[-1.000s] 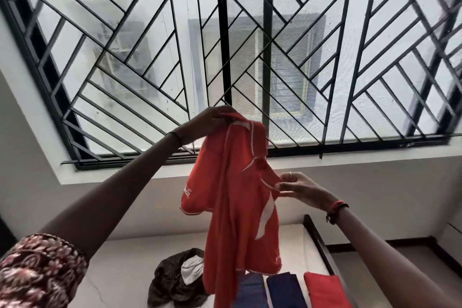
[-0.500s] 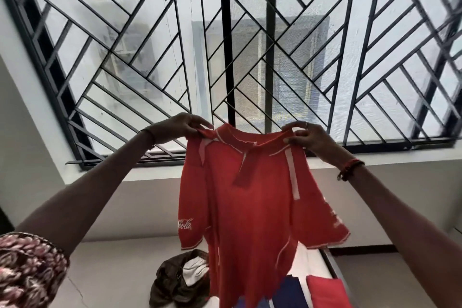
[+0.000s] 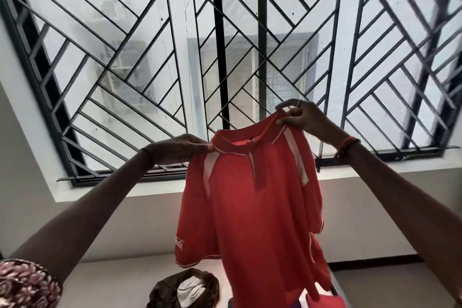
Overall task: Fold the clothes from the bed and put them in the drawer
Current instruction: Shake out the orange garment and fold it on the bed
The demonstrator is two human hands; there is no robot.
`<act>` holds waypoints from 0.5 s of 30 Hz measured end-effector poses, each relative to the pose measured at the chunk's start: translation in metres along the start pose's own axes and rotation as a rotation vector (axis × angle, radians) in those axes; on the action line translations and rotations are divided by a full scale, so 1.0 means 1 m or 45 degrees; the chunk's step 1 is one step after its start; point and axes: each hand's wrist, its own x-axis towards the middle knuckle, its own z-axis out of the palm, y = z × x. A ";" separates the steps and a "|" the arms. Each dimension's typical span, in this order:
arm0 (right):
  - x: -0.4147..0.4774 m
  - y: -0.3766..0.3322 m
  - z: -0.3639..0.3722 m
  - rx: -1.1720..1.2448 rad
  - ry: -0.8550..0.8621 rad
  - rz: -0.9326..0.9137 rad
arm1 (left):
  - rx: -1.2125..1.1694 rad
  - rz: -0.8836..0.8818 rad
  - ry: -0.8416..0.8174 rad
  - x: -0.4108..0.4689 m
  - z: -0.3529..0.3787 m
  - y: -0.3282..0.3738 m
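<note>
1. While raised in the air, pinched at one end of the collar by the left hand (image 3: pixel 180 149), with thumb and curled fingers closed on the cloth of the red polo shirt (image 3: pixel 250 207).
2. Pinched at the other end of the collar by the right hand (image 3: pixel 307 120), higher than the left, with fingers bent round the fabric and a red beaded bracelet (image 3: pixel 348 144) on that wrist.
3. Stretched between the two grips, with the collar slanting up toward the right, white stripes down both shoulders and white script on the sleeve at the left side.
4. Hanging free from there, above the bed (image 3: pixel 112 282), with the hem dropping to the bottom edge of view.
5. Lying crumpled on the bed just left of the hanging hem: a brown garment (image 3: pixel 172 290) with a white piece showing in its folds.
6. Peeking out beneath the hem at the bottom right: a folded red piece (image 3: pixel 330 302), too little in view to tell what kind.
7. Showing at the lower left corner: a patterned sleeve (image 3: pixel 25 282) on the left arm.
8. Rising behind it all: a window grille (image 3: pixel 220 57) of black diagonal bars, with a pale sill (image 3: pixel 105 191) under it and a plain wall (image 3: pixel 150 227) below.
</note>
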 end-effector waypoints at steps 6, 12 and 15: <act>-0.002 -0.002 -0.011 0.101 -0.083 0.029 | 0.037 0.161 0.395 0.008 0.004 0.005; 0.002 -0.007 -0.005 -0.036 -0.014 0.096 | 0.261 0.253 0.979 0.033 -0.010 -0.003; 0.012 0.006 0.028 -0.526 0.149 0.164 | 0.628 0.070 1.209 0.051 -0.002 -0.012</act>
